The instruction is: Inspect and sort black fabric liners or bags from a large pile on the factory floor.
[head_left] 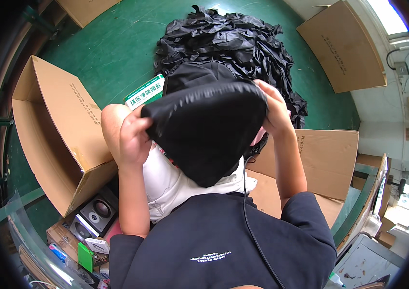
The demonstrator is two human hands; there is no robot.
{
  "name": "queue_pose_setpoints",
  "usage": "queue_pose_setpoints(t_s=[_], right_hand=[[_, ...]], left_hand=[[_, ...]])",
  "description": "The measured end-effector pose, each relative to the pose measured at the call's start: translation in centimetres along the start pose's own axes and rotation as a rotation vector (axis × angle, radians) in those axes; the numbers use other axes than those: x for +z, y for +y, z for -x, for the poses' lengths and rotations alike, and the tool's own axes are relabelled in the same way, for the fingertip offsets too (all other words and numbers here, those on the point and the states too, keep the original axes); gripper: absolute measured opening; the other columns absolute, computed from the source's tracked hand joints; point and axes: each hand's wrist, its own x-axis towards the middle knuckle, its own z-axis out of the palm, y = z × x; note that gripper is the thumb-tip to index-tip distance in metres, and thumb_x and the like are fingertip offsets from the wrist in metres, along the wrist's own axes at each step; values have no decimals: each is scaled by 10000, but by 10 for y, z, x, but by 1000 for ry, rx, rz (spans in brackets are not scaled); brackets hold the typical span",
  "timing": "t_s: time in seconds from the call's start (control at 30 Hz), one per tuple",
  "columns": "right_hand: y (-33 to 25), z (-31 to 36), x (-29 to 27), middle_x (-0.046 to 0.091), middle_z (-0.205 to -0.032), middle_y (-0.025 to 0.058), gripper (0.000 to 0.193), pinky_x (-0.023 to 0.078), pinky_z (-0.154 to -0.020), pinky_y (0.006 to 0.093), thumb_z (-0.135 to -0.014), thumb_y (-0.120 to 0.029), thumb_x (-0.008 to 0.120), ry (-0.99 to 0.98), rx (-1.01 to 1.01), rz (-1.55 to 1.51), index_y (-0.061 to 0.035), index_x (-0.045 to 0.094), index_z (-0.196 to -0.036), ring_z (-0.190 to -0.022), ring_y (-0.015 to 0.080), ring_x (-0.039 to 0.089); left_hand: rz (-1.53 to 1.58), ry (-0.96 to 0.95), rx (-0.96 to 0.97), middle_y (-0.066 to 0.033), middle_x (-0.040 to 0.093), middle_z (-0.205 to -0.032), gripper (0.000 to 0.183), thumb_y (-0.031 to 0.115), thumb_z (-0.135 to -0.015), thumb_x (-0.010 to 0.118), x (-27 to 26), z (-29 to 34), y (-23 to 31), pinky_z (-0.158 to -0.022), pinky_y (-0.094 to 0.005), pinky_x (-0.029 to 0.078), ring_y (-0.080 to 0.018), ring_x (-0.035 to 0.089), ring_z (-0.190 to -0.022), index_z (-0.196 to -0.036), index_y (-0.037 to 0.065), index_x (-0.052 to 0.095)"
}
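A green floor (118, 45) spreads under everything, and on it, ahead of the person, lies a broad heap of crumpled black fabric (224, 41). An open cardboard box (67, 130) stands tilted at the left. A black cloth piece (209, 132) is held up above the person's lap, its gathered rim uppermost and its lower end tapering. Partly hidden behind it sits a green-and-white carton (147, 92). The left hand (134, 137), slightly blurred, is clamped on the cloth's left edge; the right hand (276, 108) grips its upper right edge, well apart from the other.
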Motion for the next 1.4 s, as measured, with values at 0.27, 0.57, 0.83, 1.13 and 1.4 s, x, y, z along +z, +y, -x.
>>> queue_pose_setpoints(t_s=[0.27, 0.57, 0.83, 1.13, 1.4], right_hand=[[-6, -95, -23, 695, -832, 50, 120, 538, -651, 243, -971, -76, 565, 186, -35, 130, -2, 659, -972, -707, 97, 654], [57, -119, -68, 722, -842, 100, 213, 536, -624, 292, -956, -139, 578, 348, 260, 438, 23, 716, -972, -671, 158, 667], [97, -82, -78, 704, -823, 49, 254, 549, -643, 250, -1013, -164, 563, 322, 183, 154, 20, 679, -881, -689, 97, 654], [144, -95, -94, 634, -738, -28, 325, 449, -579, 205, -1018, -252, 583, 385, -49, 237, -4, 645, -817, -625, 32, 522], [164, -99, -96, 598, -687, -34, 406, 415, -572, 249, -1025, -289, 557, 429, -106, 391, 10, 630, -760, -619, 37, 463]], left_hand=[[-43, 69, 89, -89, 715, -1047, 269, 198, -1012, 519, -2, -101, 0, -872, -284, 518, -155, 679, -918, -1102, -11, 662], [-350, 423, -125, -138, 686, -1141, 361, 238, -1022, 505, -57, -137, -54, -859, -332, 535, -204, 658, -997, -1157, -58, 662], [-848, 528, 145, -88, 634, -710, 420, 284, -1027, 537, -86, -110, -103, -652, -324, 438, -121, 501, -661, -849, -65, 688], [-1166, 665, 343, -264, 491, -606, 501, 295, -1047, 468, -54, -98, -126, -537, -436, 334, -323, 327, -530, -728, -84, 544], [-1051, 636, 448, -251, 479, -593, 481, 249, -1052, 448, -83, -105, -164, -544, -442, 339, -352, 393, -520, -719, -92, 515]])
